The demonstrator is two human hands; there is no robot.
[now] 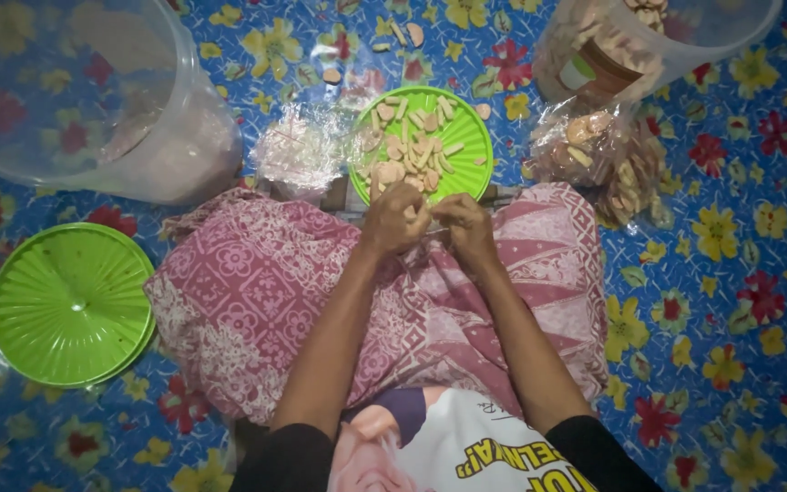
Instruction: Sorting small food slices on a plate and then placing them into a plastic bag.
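My left hand [393, 220] and my right hand [465, 226] meet over my lap, fingertips together on a small clear plastic bag [430, 233] that is barely visible between them. Just beyond them lies a green plate [466, 137] with several pale cracker pieces [412, 150] on it. My lap is covered by a pink patterned cloth [257, 282].
A green round lid [70, 305] lies at the left. A large clear tub [93, 100] stands at the far left, another clear tub of crackers [630, 41] at the far right. A crumpled plastic bag [298, 150] and a filled cracker bag [608, 164] flank the plate on the blue flowered mat [730, 273].
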